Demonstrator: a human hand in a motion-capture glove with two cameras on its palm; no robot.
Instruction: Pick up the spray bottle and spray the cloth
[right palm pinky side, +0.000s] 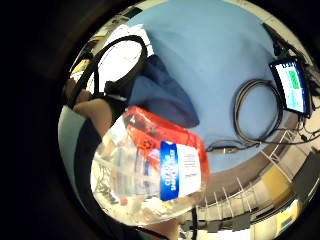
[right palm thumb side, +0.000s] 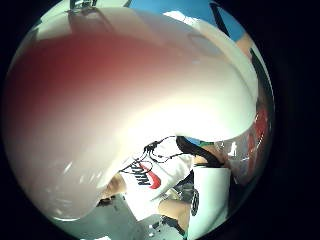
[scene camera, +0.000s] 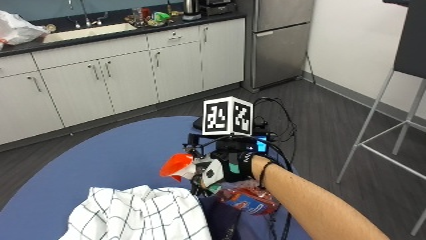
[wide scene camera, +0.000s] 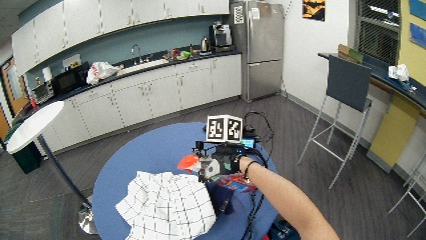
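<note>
Right hand (scene camera: 229, 167) is wrapped round the neck of the spray bottle (scene camera: 247, 199), held off the table (scene camera: 126, 155) w/ orange nozzle (scene camera: 177, 165) aimed toward the checked cloth (scene camera: 136, 212), which lies near the table's near edge, just beside the bottle. A dark blue cloth (right palm pinky side: 160, 95) sits under/next to it. Bottle body is clear plastic w/ liquid inside (right palm pinky side: 150, 175), so prob. moderately heavy, stiff, bit slippery; best gripped at neck, finger on trigger. Cloth is soft & light, may shift under spray
</note>
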